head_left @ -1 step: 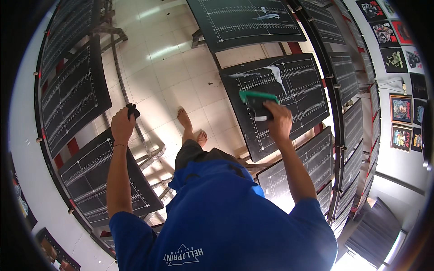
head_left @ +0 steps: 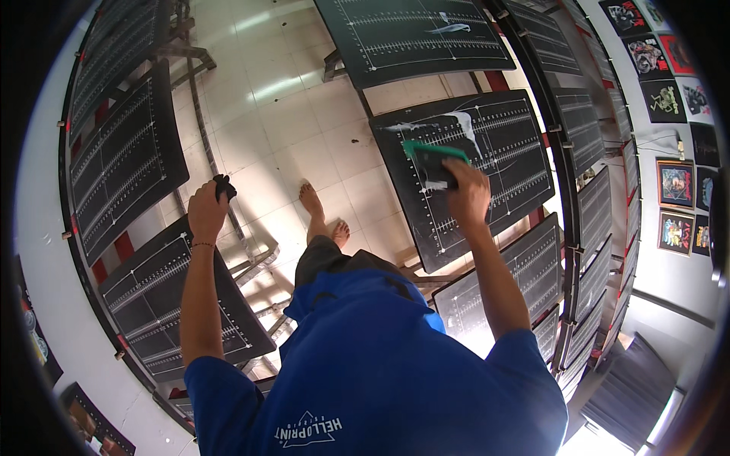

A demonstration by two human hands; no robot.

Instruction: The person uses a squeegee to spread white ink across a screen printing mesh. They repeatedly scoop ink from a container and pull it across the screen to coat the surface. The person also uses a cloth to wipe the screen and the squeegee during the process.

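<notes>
My right hand (head_left: 468, 194) is closed on a black squeegee (head_left: 435, 166) with a green edge. The squeegee is over the left half of a black board (head_left: 509, 178) printed with white ruler lines; whether it touches the surface is hard to tell. White smears (head_left: 465, 125) lie along the board's far edge and beside the green edge. My left hand (head_left: 207, 209) is closed on a small, dark, crumpled thing (head_left: 223, 187), possibly a cloth. It hangs above the near left black board (head_left: 163, 296), close to its corner.
More black ruled boards stand in rows on both sides, including a far board (head_left: 418, 53) with a white smear. A tiled floor (head_left: 281, 137) runs between the rows, with my bare feet (head_left: 312, 199) on it. Metal legs (head_left: 255, 262) stick out low. Pictures (head_left: 674, 186) hang on the right wall.
My right hand and the squeegee have shifted slightly toward the far side, and the squeegee has tilted a little. The left hand has hardly moved.
</notes>
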